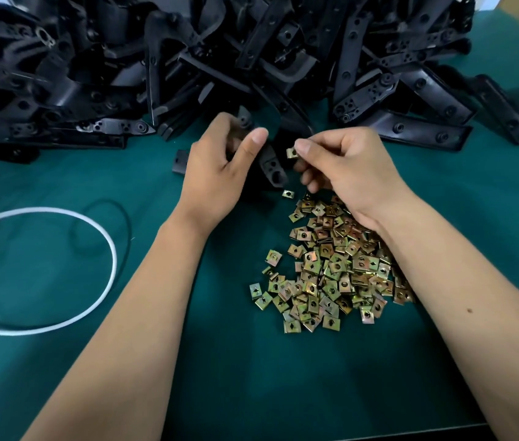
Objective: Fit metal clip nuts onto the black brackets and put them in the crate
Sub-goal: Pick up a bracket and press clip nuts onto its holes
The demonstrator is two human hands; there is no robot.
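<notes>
- Brass-coloured metal, one clip nut (290,152) sits pinched at the tips of the right hand (344,173), between thumb and forefinger, with its open side seemingly turned toward the bracket, though it is too small to be sure.
- The left hand (217,173) grips a black bracket (272,168), fingers curled round its upper part and the thumb lifted clear; the bracket's holed tab points down and out just beyond the left thumb.
- The nut hangs just off the right fingertips, close beside the tab but not touching it. The step in hand, I judge, is sliding the nut over the tab's edge.
- To do it well: hold the bracket steady, line the nut's slot square with the tab edge, then push straight until its hole meets the tab's hole. A skewed start would likely jam or spring the nut away.
- One loose nut (287,193) lies on the green mat (188,361) just below the tab; the nut heap (331,268) lies under the right wrist.
- The bracket pile (188,58) lies beyond both sets of fingers. No crate is in view.
</notes>
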